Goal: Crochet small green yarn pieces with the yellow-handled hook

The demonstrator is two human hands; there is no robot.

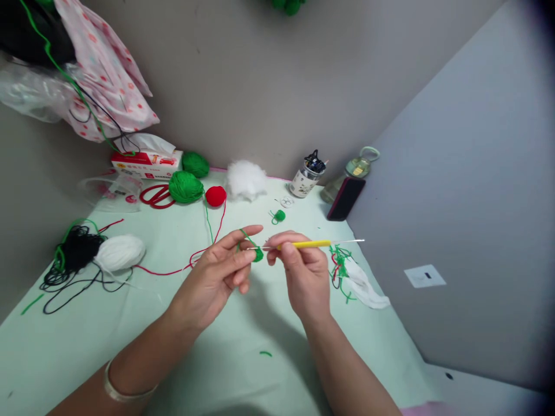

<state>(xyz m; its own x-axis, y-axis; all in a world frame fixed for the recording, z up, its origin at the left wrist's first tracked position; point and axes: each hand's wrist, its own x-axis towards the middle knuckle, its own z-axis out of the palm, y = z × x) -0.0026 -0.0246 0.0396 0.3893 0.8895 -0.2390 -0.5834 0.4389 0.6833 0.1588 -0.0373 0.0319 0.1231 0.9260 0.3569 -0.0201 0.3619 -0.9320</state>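
Observation:
My left hand (pixel 219 274) pinches a small green crochet piece (pixel 258 254), with green yarn (pixel 247 236) looped over its forefinger. My right hand (pixel 301 268) grips a yellow-handled crochet hook (pixel 307 244), its metal tip pointing left into the green piece. Both hands hover above the pale green table (pixel 130 341). The green strand runs back to a green yarn ball (pixel 185 186).
At the back lie a second green ball (pixel 195 164), a red ball (pixel 215 196), white stuffing (pixel 246 179), red scissors (pixel 155 196), a tissue box (pixel 145 163), a jar (pixel 306 176), a bottle (pixel 351 172) and a phone (pixel 346 198). White yarn (pixel 120 252) and black yarn (pixel 76 249) sit left; scraps (pixel 347 268) right.

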